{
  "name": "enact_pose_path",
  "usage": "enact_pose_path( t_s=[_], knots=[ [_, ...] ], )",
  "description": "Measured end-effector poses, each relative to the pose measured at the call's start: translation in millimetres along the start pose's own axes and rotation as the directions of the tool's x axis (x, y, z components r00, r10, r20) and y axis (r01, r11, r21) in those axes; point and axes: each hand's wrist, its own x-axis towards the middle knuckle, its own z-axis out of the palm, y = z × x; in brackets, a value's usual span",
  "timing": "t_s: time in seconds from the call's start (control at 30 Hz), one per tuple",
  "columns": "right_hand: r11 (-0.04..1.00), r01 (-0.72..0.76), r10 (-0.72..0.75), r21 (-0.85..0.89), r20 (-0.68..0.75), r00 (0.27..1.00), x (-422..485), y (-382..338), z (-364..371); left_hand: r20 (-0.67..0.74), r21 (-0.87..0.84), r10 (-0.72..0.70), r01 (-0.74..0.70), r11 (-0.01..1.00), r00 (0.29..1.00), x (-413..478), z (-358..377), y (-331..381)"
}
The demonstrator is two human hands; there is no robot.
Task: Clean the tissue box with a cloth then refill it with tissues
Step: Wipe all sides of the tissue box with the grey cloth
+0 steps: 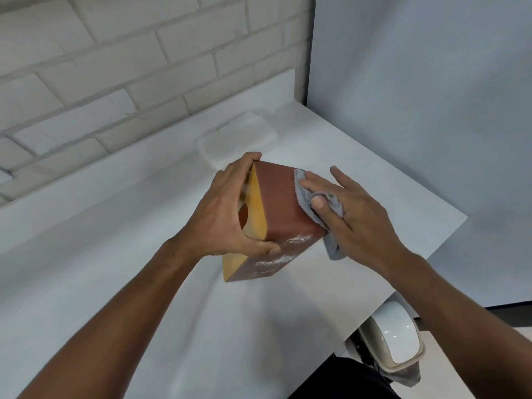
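Observation:
A reddish-brown tissue box (280,203) with a yellow wooden face and a round hole is held tilted above the white table (115,269). My left hand (227,208) grips it across the yellow face, thumb on the near corner. White dust marks show on the box's near lower side. My right hand (354,214) presses a grey cloth (316,197) against the box's right side, with the thumb curled over a fold of the cloth. A pack of white tissues (239,139) lies on the table behind the box.
A white brick wall runs along the table's far left side, and a grey panel (417,110) stands at the right. The table's right edge is close to my right hand. Below it on the floor stands a beige bin with a white lid (394,341).

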Motion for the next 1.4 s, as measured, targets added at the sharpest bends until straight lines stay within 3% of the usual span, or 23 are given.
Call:
enact_pose_path(
  t_s=[0.17,0.33,0.47,0.63,0.8,0.93,1.0,1.13,1.3,1.4],
  knots=[
    [0.983,0.181,-0.181,-0.002,0.053,0.982,-15,-7,6,0.001,-0.005,-0.003,0.003,1.000,1.000,-2,-2,-2],
    [1.000,-0.011,0.012,-0.022,0.034,0.999,15,0,0,-0.004,0.021,0.002,-0.002,1.000,1.000,1,1,1],
    [0.987,0.155,-0.157,0.036,0.050,0.986,-8,-3,6,-0.006,0.007,0.001,-0.001,1.000,1.000,-1,-1,-1],
    [0.986,-0.071,0.069,0.153,0.021,0.997,4,5,3,-0.010,0.016,0.003,-0.003,1.000,1.000,0,1,1],
    [0.964,0.187,-0.197,0.190,0.034,0.980,-30,-1,12,-0.010,0.012,0.000,0.001,1.000,1.000,-1,-1,-1],
    [0.976,0.050,-0.053,0.210,0.007,0.999,-28,14,3,-0.015,0.045,-0.003,0.004,0.999,1.000,-1,0,1],
    [0.979,0.107,-0.108,0.175,-0.003,0.994,-36,7,7,-0.015,0.045,-0.004,0.005,0.999,1.000,0,0,1],
    [0.934,0.351,-0.353,0.074,0.014,0.936,-48,-11,15,-0.012,0.021,0.002,-0.001,1.000,1.000,-2,-1,-1],
    [0.961,0.273,-0.272,0.053,-0.030,0.962,-53,11,6,-0.038,0.018,-0.012,0.012,1.000,0.999,-5,-2,-2],
    [0.938,0.345,-0.346,-0.022,-0.068,0.936,-55,-4,16,-0.032,0.027,-0.011,0.012,1.000,0.999,-3,-1,-1]
  ],
)
